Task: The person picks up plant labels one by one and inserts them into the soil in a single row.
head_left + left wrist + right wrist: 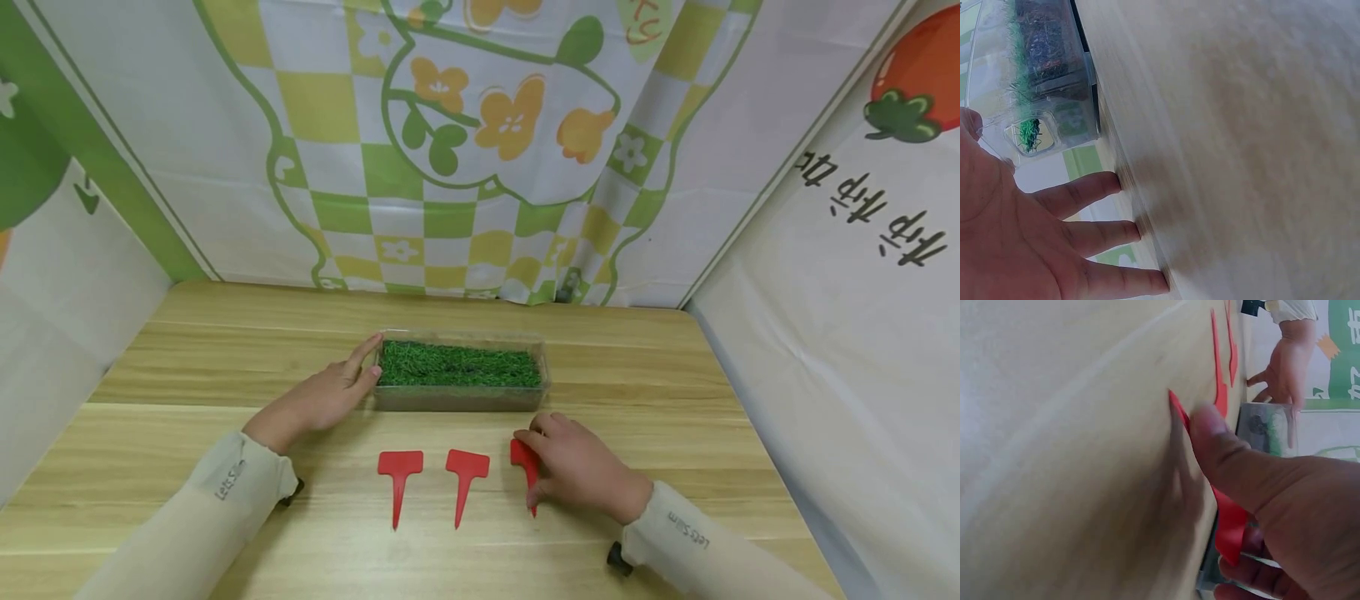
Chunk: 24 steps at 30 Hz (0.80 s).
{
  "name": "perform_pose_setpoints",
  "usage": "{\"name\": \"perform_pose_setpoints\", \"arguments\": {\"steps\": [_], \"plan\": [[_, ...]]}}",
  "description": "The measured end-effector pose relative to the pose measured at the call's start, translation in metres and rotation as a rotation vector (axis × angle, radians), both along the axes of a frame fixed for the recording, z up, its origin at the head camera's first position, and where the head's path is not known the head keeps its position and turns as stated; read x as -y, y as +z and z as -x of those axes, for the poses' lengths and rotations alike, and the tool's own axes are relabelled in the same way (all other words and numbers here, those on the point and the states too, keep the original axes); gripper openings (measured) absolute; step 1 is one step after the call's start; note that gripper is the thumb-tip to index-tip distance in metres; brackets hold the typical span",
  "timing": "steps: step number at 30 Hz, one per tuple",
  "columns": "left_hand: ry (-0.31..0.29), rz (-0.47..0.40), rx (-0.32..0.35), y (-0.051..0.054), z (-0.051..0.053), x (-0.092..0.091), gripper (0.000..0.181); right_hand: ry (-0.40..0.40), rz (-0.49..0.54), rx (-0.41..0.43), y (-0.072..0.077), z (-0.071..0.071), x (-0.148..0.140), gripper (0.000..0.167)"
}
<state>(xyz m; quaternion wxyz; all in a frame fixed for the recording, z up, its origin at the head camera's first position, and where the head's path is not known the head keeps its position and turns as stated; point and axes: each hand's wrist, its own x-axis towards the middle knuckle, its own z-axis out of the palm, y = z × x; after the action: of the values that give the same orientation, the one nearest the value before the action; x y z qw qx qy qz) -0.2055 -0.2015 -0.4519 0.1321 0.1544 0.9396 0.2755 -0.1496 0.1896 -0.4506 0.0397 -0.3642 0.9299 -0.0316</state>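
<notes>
Pinching the red tag (522,455) at the right end of the row is the right hand (581,467), thumb on the thin spike and fingers up around the wide head. So that grip is narrow and holding, and the tag is just in front of the see-through box (459,400), near its right corner. From the right wrist view the tag looks tilted with a shadow beside it, though I can't tell if it's fully off the table (637,375).

Left hand (326,398) is over at the box's left end, spread pretty wide, touching that end with thumb and pointer. The other three fingers (1085,190) are straight, tips down on the wood (the left wrist view shows that nicely).

Two more tags lie flat in front of the box, heads toward it and spikes pointing back at the person: the left tag (400,463) and the middle tag (467,465), apart from each other. Fake grass (450,363) fills the box, and behind it all hangs a checkered flower cloth (322,108).
</notes>
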Motion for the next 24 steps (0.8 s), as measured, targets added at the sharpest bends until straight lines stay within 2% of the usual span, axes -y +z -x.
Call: {"name": "perform_pose_setpoints", "arguments": {"steps": [6, 8, 15, 24], "plan": [[0.001, -0.008, 0.001, -0.001, 0.001, 0.0, 0.063, 0.034, 0.074, -0.079, 0.011, 0.005, -0.003, 0.03], [0.001, -0.011, 0.004, -0.002, 0.001, 0.0, 0.064, 0.046, 0.088, -0.104, 0.014, 0.007, -0.003, 0.021], [0.005, -0.017, 0.011, -0.004, 0.003, 0.001, 0.064, 0.054, 0.135, -0.11, 0.03, 0.011, -0.004, 0.015], [0.008, -0.02, 0.02, -0.002, 0.002, 0.001, 0.064, 0.053, 0.189, -0.123, 0.052, 0.019, -0.003, 0.018]]}}
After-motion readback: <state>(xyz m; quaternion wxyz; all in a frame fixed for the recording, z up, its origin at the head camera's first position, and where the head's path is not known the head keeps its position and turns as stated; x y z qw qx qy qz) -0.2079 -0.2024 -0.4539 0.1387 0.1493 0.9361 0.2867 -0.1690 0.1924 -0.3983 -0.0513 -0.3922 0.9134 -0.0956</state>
